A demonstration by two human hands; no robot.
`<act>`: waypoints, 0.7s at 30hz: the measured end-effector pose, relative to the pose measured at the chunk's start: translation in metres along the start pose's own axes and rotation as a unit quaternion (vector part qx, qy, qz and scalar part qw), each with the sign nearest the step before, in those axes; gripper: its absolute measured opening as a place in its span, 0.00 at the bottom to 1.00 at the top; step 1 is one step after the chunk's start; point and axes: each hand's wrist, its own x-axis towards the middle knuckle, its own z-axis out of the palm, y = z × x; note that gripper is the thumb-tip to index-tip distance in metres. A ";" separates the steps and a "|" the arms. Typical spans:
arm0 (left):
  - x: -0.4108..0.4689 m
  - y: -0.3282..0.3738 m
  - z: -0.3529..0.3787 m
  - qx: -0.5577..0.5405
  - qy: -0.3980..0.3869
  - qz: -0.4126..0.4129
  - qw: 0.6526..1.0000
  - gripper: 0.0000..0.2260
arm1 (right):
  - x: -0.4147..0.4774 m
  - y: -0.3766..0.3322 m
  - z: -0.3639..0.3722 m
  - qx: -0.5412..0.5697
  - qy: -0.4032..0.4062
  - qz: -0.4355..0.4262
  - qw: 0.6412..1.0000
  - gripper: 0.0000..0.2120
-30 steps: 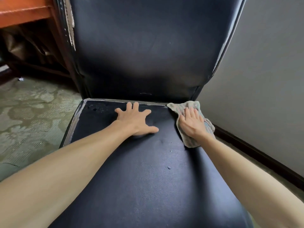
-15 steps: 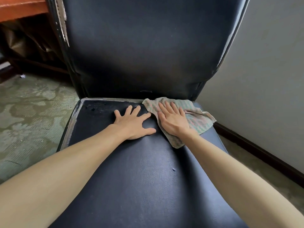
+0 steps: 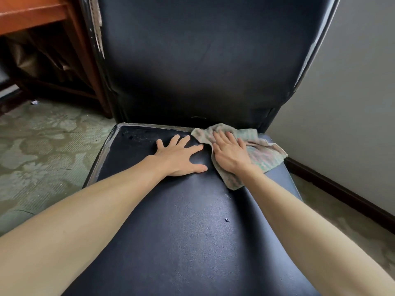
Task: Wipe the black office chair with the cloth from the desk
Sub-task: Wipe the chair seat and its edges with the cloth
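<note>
The black office chair (image 3: 183,227) fills the middle of the view, its seat towards me and its backrest upright behind. A pale, faintly striped cloth (image 3: 265,157) lies spread on the seat's far right, against the backrest. My right hand (image 3: 229,152) presses flat on the cloth with fingers together, covering its middle. My left hand (image 3: 180,155) rests flat on the bare seat just left of the cloth, fingers spread, holding nothing. The seat's far left corner looks dusty and its edge is worn.
A wooden desk (image 3: 32,13) stands at the back left, its leg close to the chair's back. Patterned green carpet (image 3: 42,150) covers the floor on the left. A grey wall (image 3: 352,103) with a dark skirting board (image 3: 342,193) runs close along the right.
My right hand has slid the cloth leftwards along the back of the seat, and the cloth has spread out wider. My left hand has stayed put.
</note>
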 end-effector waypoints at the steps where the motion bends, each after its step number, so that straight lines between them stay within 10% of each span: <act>1: 0.000 0.000 0.000 0.003 0.001 0.002 1.000 0.36 | -0.005 -0.001 0.001 0.001 0.000 -0.012 1.000 0.25; 10: 0.000 0.001 0.001 0.001 0.001 0.000 1.000 0.35 | -0.013 0.057 -0.013 -0.005 0.005 0.138 0.990 0.27; 21: 0.003 0.000 0.002 0.017 0.011 0.002 1.000 0.36 | -0.011 0.020 0.003 -0.005 0.006 -0.011 1.000 0.25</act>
